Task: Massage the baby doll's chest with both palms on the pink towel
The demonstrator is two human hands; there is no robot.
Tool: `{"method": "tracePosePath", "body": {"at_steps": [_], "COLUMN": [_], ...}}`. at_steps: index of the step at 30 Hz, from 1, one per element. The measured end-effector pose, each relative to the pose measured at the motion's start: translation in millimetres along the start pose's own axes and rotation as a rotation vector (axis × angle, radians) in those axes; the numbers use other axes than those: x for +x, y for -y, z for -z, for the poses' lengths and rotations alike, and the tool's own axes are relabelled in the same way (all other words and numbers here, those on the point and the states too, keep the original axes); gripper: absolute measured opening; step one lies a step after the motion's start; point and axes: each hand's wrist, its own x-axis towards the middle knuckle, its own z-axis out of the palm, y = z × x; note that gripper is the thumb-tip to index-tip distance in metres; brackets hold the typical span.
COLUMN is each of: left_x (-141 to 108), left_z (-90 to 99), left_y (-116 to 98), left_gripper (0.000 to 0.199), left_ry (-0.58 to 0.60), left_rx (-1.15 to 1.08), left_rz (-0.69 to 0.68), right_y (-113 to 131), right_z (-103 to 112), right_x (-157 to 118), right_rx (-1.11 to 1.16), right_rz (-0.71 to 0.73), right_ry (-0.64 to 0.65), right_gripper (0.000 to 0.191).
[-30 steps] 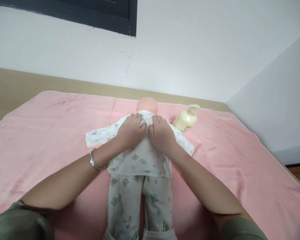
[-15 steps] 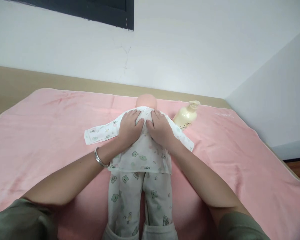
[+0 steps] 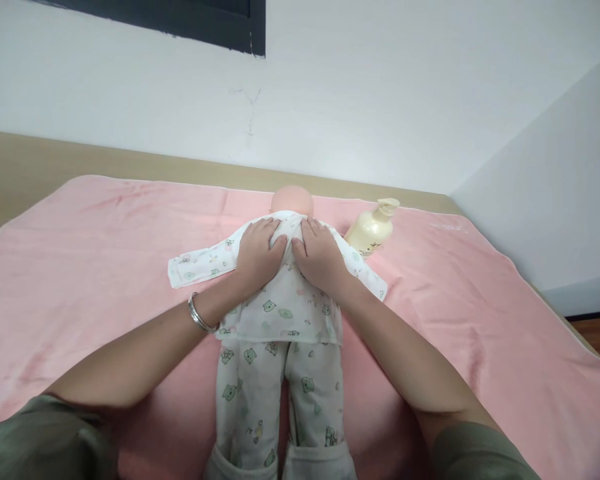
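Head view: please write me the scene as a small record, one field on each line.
doll: lying on a pink blanket, bald head at the far end
top: white, small printed figures, sleeves out to both sides
trousers: similar print
left hand: flat on the upper part of the top, silver bracelet at wrist
right hand: flat beside it, fingers pointing towards the head
pump bottle: pale yellow, near the right sleeve

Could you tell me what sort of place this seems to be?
Probably a bedroom or infant-care practice room: a pink blanket on a flat surface by a wall, a dressed doll and a pump bottle.
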Motion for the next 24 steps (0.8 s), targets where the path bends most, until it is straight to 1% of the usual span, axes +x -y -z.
{"method": "tracePosePath", "body": {"at_steps": [3,5,7,10,13,15,17,19,22,24], "left_x": [1,1,-1,-7,-12,-11,-4,6,15,14], "left_z": [-0.1,3.3,10.4,23.7,30.8,30.1,27.0,24.2,22.1,21.0], "left_y": [0,-3,-11,-26,-35,-33,-27,-19,-11,-10], "left_gripper": [0.051,0.047,0.041,0.033,0.029,0.029,0.028,0.026,0.023,0.024], "left_ry": [-0.003,0.007,0.058,0.172,0.219,0.223,0.228,0.243,0.256,0.240], "left_rx": [-0.007,0.013,0.079,0.203,0.244,0.236,0.238,0.248,0.255,0.271], "left_rz": [-0.003,-0.003,-0.020,-0.084,-0.146,-0.167,-0.174,-0.140,-0.068,-0.079], "right_y": [1,-1,-4,-9,-8,0,12,25,36,35], "right_z": [4,7,10,14,15,15,14,13,17,22], "right_x": [0,1,3,7,7,2,-10,-24,-39,-38], "right_rx": [-0.041,-0.061,-0.077,-0.098,-0.117,-0.128,-0.151,-0.190,-0.219,-0.168], "right_rz": [0.019,0.039,0.064,0.104,0.113,0.097,0.093,0.107,0.150,0.172], "right_ry": [0.041,0.074,0.102,0.140,0.156,0.135,0.095,0.063,0.092,0.120], "right_gripper": [0.061,0.061,0.060,0.059,0.057,0.054,0.053,0.053,0.056,0.053]}}
